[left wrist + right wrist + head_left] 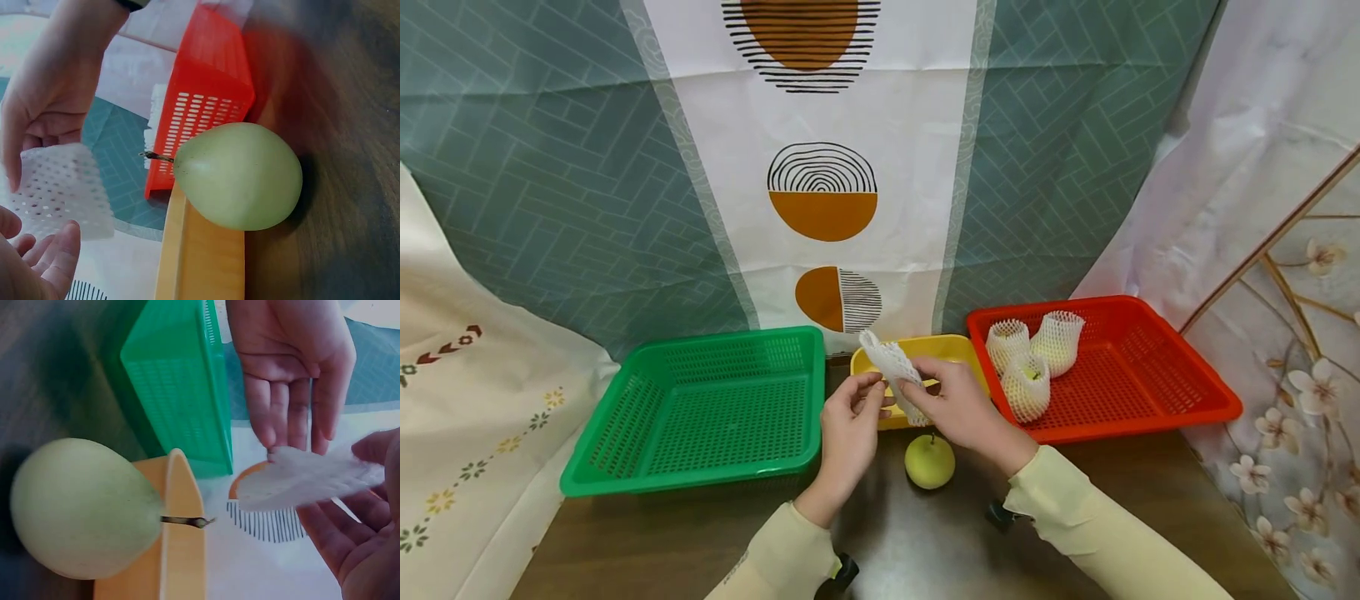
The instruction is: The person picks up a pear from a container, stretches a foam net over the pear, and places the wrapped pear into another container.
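Note:
A white foam net sleeve (891, 365), flattened, is held by my right hand (958, 404) between the thumb and fingers above the yellow basket. Beside its other side is my left hand (852, 425), fingers loosely bent, with fingertips at the sleeve's edge. In the right wrist view the left thumb and fingers (289, 415) look apart rather than pinching. Below the hands, a yellow-green pear (929, 463) stands on the table with its stem up. Both wrist views show this pear (240, 178) close up, bare of any sleeve.
At the left stands a green basket (692, 483) with nothing in it. The red basket (1150, 425) at the right has three net-sleeved pears (1027, 390) in its left part. The yellow basket (951, 343) sits between them, partly covered by the hands. A patterned cloth (820, 250) hangs behind.

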Demonstrator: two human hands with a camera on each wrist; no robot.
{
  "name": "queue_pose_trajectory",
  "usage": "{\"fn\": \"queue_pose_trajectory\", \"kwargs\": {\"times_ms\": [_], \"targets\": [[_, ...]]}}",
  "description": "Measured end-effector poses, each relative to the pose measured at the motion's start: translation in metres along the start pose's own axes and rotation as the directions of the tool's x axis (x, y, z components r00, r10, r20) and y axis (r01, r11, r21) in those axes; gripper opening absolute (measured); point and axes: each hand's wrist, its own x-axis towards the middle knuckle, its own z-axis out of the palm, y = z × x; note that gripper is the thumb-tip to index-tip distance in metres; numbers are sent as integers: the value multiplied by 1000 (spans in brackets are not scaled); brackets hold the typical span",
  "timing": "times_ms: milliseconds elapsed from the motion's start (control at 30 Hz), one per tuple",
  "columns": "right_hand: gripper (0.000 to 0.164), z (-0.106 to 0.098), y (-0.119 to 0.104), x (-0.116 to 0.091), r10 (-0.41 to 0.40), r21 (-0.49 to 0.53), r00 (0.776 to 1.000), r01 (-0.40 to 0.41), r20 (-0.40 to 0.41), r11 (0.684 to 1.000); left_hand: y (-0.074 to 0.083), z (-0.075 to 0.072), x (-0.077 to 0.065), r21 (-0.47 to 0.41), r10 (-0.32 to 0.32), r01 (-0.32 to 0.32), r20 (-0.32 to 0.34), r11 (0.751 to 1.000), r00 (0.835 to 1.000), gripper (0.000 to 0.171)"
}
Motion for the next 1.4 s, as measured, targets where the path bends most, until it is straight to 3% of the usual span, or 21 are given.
{"fn": "queue_pose_trajectory", "kwargs": {"times_ms": [233,433,633,933,1167,1400], "targets": [[34,4,6,-15,14,109,995,-24,98,994,12,-1,-6,54,34,-32,-27,998,999,25],[20,8,8,-16,48,182,999,-51,22,982,14,-2,-6,32,70,-69,-20,997,997,20],[11,12,8,-14,130,180,991,-123,-32,976,12,-1,-7,42,109,-110,7,993,994,19],[26,10,17,-13,229,174,972,-216,-57,961,11,1,-8,2,157,-157,59,988,986,13],[45,12,23,-13,305,200,951,-307,44,930,7,0,-6,-38,114,-112,47,993,992,15],[38,9,13,-14,247,258,968,-249,38,934,-6,-1,3,-112,32,-23,85,993,996,24]]}}
